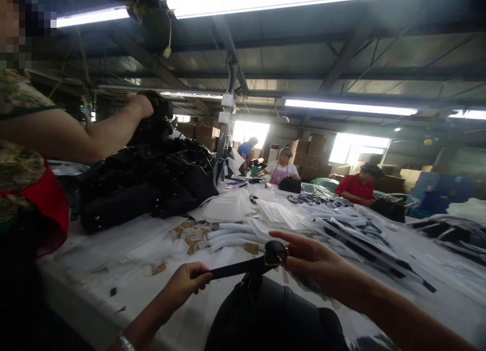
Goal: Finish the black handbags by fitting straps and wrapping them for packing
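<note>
A black strap (235,268) stretches between my two hands above a black bag (269,315) that lies at the near edge of the white table (125,250). My left hand (186,282) is closed around the strap's left end. My right hand (311,260) pinches the strap's rolled end (275,252), where a small brass fitting shows. The bag's lower part runs out of view at the bottom.
A co-worker at the left reaches an arm (83,133) onto a tall pile of black bags (148,174). White wrapped pieces (273,214) and brown tags (190,234) cover the table. More people (283,169) sit farther back, with cardboard boxes (304,146) behind.
</note>
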`<state>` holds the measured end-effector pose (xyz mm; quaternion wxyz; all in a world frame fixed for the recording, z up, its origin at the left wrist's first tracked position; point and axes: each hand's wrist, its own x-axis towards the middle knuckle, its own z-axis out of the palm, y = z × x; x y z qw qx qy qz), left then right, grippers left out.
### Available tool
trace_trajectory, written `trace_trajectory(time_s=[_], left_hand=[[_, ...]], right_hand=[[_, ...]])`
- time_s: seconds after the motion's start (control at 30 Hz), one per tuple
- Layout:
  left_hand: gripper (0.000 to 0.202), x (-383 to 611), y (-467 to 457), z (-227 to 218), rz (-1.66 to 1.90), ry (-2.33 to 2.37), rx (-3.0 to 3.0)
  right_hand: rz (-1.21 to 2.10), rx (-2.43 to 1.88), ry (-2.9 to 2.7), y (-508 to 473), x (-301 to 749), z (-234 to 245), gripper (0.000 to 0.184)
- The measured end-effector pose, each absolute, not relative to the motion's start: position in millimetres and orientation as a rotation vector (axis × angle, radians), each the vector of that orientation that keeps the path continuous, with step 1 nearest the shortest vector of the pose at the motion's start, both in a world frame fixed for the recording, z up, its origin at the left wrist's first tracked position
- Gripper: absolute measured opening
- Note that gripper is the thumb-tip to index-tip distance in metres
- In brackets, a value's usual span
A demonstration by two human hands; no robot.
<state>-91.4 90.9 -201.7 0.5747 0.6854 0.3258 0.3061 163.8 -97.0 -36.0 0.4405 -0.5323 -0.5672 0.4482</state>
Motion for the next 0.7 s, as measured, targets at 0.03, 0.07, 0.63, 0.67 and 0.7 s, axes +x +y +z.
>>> trace_trajectory(time_s=[0.03,0.07,0.63,0.67,0.7], left_hand=[[0.053,-103,97,-206,0.729,0.808,1.601],[0.053,-113,101,-209,0.752,0.846,1.587],[0.023,-100,47,-106,1.099,0.293,1.172],[0.023,-95,44,-103,1.098,0.245,1.177],[0.024,-91,43,-103,1.094,0.207,1.169]], right_hand=[[1.094,-1.361,-1.409,-98,168,-39,0.062],[1.071,-1.407,-1.424,-98,172,-41,0.061],[0.537,-1.463,-2.165,-52,88,-15,0.048],[0.674,-1.415,-2.111,-46,85,-17,0.046],[0.777,-1.396,-2.038,-42,85,-18,0.042]])
